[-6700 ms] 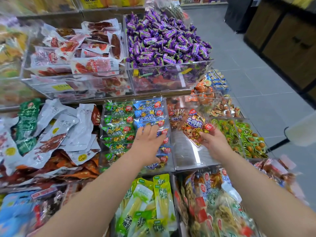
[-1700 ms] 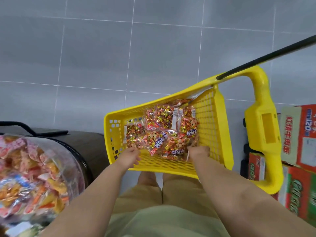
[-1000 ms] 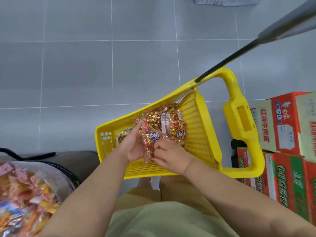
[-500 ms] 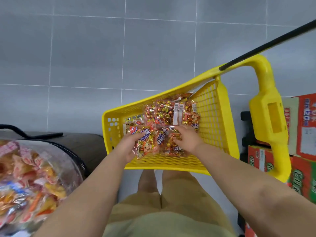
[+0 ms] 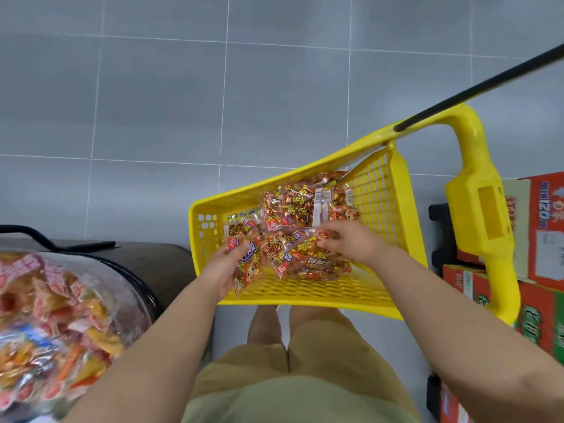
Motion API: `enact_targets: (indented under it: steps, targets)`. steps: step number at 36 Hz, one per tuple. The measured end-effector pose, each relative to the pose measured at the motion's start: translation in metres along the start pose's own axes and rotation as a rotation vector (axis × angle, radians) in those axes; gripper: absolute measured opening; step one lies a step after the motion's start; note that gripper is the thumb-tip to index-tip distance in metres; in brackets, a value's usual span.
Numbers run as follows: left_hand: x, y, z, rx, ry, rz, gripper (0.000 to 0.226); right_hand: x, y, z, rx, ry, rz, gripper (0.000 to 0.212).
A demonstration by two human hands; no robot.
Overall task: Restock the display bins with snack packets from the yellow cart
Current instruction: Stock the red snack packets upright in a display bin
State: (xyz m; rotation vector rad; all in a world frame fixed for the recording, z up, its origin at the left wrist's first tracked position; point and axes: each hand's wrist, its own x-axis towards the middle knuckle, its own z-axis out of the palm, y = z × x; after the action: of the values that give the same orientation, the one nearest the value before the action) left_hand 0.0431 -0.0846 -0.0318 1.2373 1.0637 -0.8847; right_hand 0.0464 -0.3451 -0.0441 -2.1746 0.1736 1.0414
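Note:
The yellow cart [image 5: 393,215] stands on the grey floor in front of my legs, holding several red-and-gold snack packets [image 5: 293,206]. My left hand [image 5: 225,267] grips one packet [image 5: 247,265] upright at the cart's near left side. My right hand [image 5: 351,244] pinches the top edge of another packet [image 5: 317,262] lying on the pile near the cart's middle. More packets lie behind both hands toward the far wall of the cart.
A round clear bin [image 5: 52,325] heaped with orange and pink packets sits at the lower left, on a dark stand [image 5: 152,264]. Red and green cartons [image 5: 543,248] are stacked to the right of the cart. A black rod [image 5: 479,87] runs from the cart's handle.
I turned from the display bins to the cart. In the last second my left hand took up one packet, and my right hand moved across the pile onto a further packet.

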Motion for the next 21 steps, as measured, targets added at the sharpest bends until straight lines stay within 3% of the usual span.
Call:
enact_targets:
  steps: [4, 8, 10, 11, 13, 16, 18, 21]
  targets:
    - [-0.004, 0.006, 0.007, 0.012, -0.133, -0.01, 0.038, -0.005, -0.023, -0.013, 0.299, -0.044, 0.022, 0.017]
    - [-0.012, 0.012, 0.012, -0.084, -0.419, -0.014, 0.057, -0.001, -0.046, -0.007, 0.474, -0.069, 0.029, 0.024]
    - [-0.015, 0.016, 0.014, -0.151, -0.496, 0.031, 0.066, 0.003, -0.055, 0.0, 0.586, -0.034, 0.056, 0.037]
    - [-0.016, 0.018, 0.016, -0.159, -0.516, 0.053, 0.07, 0.005, -0.058, 0.006, 0.661, -0.024, 0.078, 0.035]
    - [-0.016, 0.02, 0.023, -0.109, -0.485, 0.086, 0.073, 0.007, -0.067, 0.018, 0.797, 0.002, 0.126, 0.027]
    - [-0.013, 0.022, 0.031, -0.068, -0.323, 0.104, 0.045, 0.014, -0.071, 0.03, 0.81, 0.066, 0.178, 0.035]
    - [-0.008, 0.021, 0.034, -0.083, -0.244, 0.089, 0.028, 0.02, -0.066, 0.033, 0.809, 0.084, 0.184, 0.03]
    - [0.001, 0.019, 0.032, -0.061, -0.155, 0.06, 0.018, 0.036, -0.052, 0.029, 0.778, 0.225, 0.227, 0.028]
